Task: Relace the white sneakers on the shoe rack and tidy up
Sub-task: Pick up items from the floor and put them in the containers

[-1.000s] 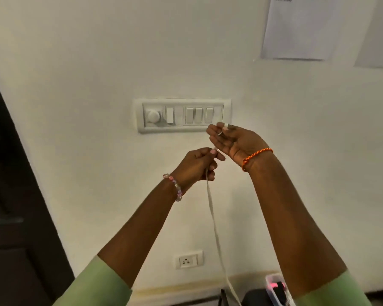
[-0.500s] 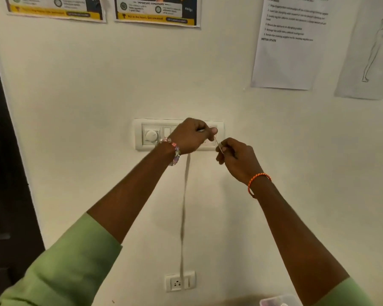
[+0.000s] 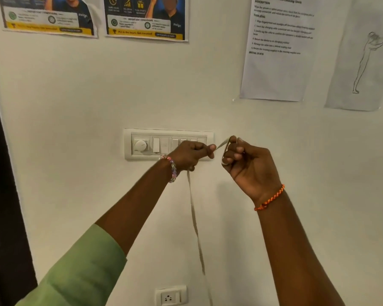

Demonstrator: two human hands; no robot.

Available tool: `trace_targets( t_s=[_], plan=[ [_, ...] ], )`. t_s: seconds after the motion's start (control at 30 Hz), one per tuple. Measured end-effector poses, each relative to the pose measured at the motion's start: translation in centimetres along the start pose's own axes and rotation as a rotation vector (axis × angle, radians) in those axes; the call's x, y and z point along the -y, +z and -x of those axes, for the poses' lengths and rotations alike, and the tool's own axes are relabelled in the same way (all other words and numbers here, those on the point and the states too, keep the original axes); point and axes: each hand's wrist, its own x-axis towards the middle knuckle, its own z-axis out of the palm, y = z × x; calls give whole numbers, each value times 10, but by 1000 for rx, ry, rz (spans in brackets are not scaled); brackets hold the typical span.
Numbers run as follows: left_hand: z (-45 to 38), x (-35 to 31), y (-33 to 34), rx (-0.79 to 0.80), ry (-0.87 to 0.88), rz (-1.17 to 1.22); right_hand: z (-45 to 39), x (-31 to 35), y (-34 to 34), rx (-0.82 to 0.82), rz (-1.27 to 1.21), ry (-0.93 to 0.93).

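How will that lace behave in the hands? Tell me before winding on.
Likely floppy: the lace hangs slack from the left hand and curls round the right hand's fingers. Probably very light: a pinch holds it. Its flat, thin band may twist, and the free tail may swing.

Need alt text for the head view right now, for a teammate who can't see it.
Both hands hold a white shoelace in front of a wall: left hand pinches it, right hand has it looped around its fingers, the shoelace hanging down past a switch panel.
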Motion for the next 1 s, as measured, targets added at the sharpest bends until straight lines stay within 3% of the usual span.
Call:
trace_targets(
  t_s=[0.13,0.23,0.3,0.37,0.47,0.53,0.7,0.8,1.0],
  plan=[
    [5,8,8,13,-58,30,-8,2,4,-151,-275,-38],
    [10,9,12,60,-93,-17,-25,3,2,-248,-282,-184],
    [11,3,13,76,-55,-113,-41,-3,-2,-388,-100,-350],
    [8,-7,12,37,44,-303,-54,-13,-11,-528,254,-523],
    [0,-24,1,-86,139,-514,-56,-29,-27,-474,890,-695],
    [-7,-32,-8,-154,162,-545,-51,-34,-36,-348,1115,-675],
    [-16,-42,-23,-194,150,-563,-38,-26,-36,-252,1259,-408],
    [-19,-42,-26,-193,172,-501,-35,-11,-20,-142,1100,-183],
    [-20,-31,-21,-225,160,-254,-30,15,-3,6,269,21]
  ],
)
